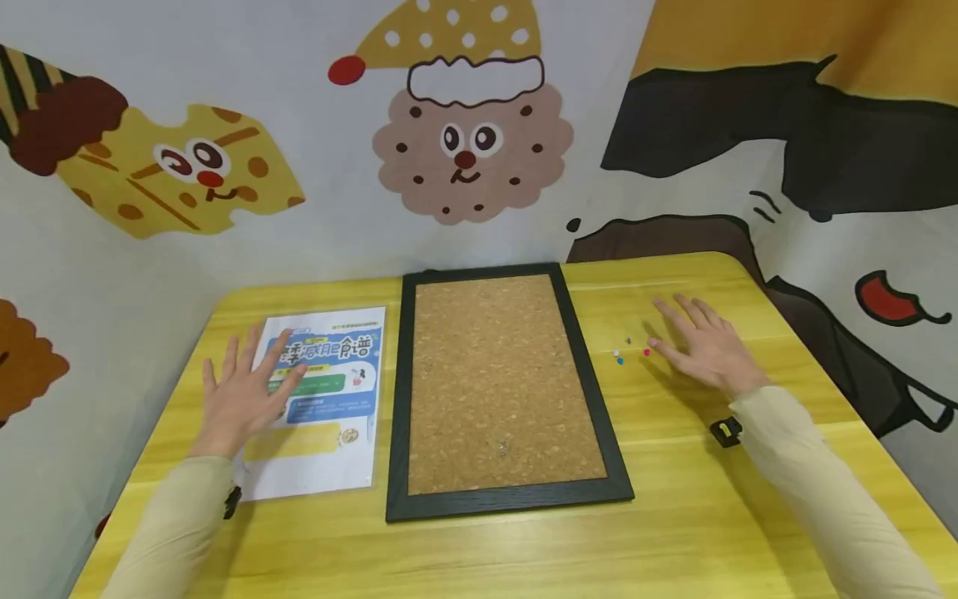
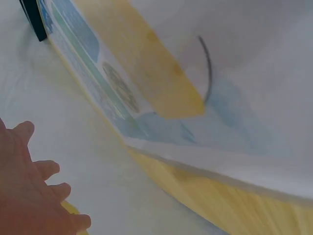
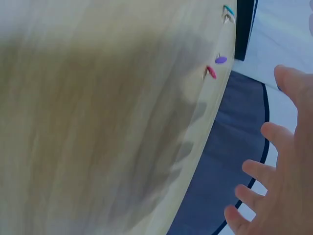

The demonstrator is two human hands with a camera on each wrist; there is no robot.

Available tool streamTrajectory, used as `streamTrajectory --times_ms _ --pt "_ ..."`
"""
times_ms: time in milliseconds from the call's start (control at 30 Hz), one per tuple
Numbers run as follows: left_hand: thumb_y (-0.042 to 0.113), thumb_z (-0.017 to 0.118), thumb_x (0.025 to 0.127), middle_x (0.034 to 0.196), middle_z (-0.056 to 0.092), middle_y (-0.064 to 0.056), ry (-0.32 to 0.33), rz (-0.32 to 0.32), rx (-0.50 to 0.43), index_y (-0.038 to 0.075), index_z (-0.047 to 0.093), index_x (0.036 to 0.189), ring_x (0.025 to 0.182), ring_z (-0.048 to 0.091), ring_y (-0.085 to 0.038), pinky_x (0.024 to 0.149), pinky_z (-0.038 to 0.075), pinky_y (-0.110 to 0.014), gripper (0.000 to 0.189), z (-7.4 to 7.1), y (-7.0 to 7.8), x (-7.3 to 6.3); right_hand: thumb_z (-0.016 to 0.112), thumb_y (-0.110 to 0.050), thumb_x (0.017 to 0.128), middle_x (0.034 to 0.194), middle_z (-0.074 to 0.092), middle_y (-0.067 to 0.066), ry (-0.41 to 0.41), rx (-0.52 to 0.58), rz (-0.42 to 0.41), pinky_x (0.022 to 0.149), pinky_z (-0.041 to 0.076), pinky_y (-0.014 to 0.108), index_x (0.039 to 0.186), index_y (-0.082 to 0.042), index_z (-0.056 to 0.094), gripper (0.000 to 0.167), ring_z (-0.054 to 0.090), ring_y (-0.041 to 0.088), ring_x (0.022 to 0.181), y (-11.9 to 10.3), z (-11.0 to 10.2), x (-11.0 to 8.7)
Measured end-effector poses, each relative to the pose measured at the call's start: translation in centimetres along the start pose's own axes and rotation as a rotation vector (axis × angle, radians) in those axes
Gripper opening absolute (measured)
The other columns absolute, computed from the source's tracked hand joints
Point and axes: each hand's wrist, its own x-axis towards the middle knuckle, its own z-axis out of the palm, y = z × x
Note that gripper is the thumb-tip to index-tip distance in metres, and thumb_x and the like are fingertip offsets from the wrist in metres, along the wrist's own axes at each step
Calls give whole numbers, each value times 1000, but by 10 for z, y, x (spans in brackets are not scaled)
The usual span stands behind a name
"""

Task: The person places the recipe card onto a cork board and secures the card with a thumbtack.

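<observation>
My left hand [image 1: 243, 399], fingers spread and straight, hovers over the left part of a printed sheet [image 1: 314, 470] with blue, green and yellow blocks. In the left wrist view, that hand [image 2: 34, 183] shows at the lower left, apart from the sheet [image 2: 254, 107]. A cork board [image 1: 501, 383] in a black frame lies flat between both hands. Over the table's right side, my right hand [image 1: 707, 349] is spread, holding nothing. Just left of its thumb lie several small thumbtacks, including a pink one [image 1: 647, 353] and a blue one [image 1: 619, 361]; the right wrist view shows a purple thumbtack [image 3: 221, 59].
The yellow wood-grain table [image 1: 524, 557] stands against a cloth wall [image 1: 314, 42] with cartoon prints. Its rounded back corners lie close to the cloth. A small black device [image 1: 726, 431] sits at the right cuff, another [image 1: 233, 502] at the left.
</observation>
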Motion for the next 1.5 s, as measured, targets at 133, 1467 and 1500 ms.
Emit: streamTrajectory --times_ms 133,1467,1500 --pt "60 28 99 157 -7 -25 -32 -20 -6 25 3 157 139 -12 -49 99 -13 -72 72 -1 -11 -4 49 -49 97 150 25 28 5 37 -29 98 22 70 153 -14 27 69 24 54 130 -8 4 3" --pt "61 32 98 145 -5 -44 -299 -139 -89 3 -6 152 126 -2 -68 92 4 -80 87 16 -66 -17 53 -32 100 109 53 21 -74 227 -44 74 45 47 139 1 46 51 53 30 89 -8 23 4" --pt "61 31 98 144 -4 -44 -294 -141 -85 4 -5 153 125 -1 -68 91 5 -80 87 15 -66 -16 53 -31 100 109 53 20 -72 228 -49 74 45 47 138 0 46 50 53 30 89 -9 23 4"
